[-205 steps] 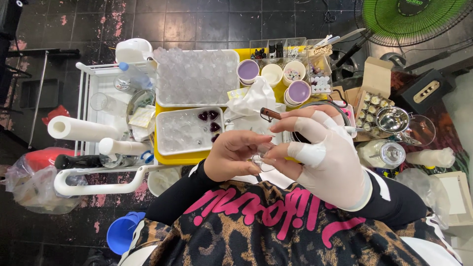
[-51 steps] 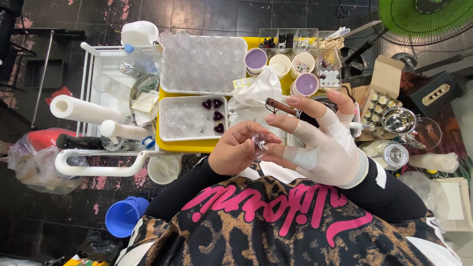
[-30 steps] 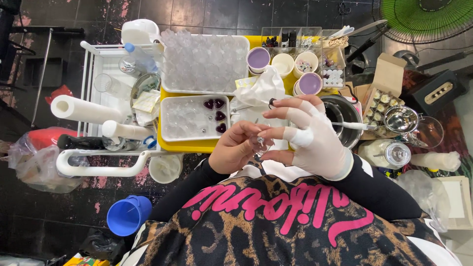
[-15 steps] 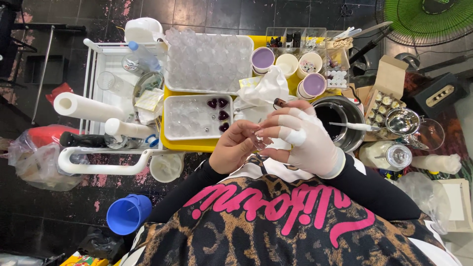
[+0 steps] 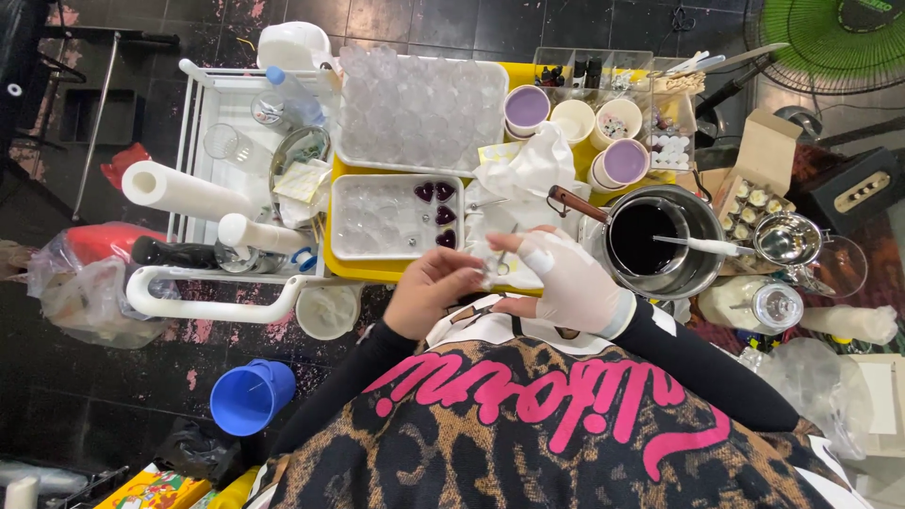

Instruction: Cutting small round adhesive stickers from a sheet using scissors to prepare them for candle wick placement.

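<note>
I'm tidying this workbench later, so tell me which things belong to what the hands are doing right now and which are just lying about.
In use:
left hand
right hand, gloved
small shiny piece between them
clear mould tray with dark purple hearts
pot of dark liquid

Lying about:
paper towel roll
blue bucket
green fan
egg carton

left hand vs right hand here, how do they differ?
The left hand is bare; the right hand wears a white glove. The left hand's fingers curl in to pinch a small clear piece; the right hand's fingers spread wider, with a thin tool between them. The right hand lies nearer the pot of dark liquid; the left lies nearer the clear mould tray. Both have black sleeves and meet at that small piece.
</note>
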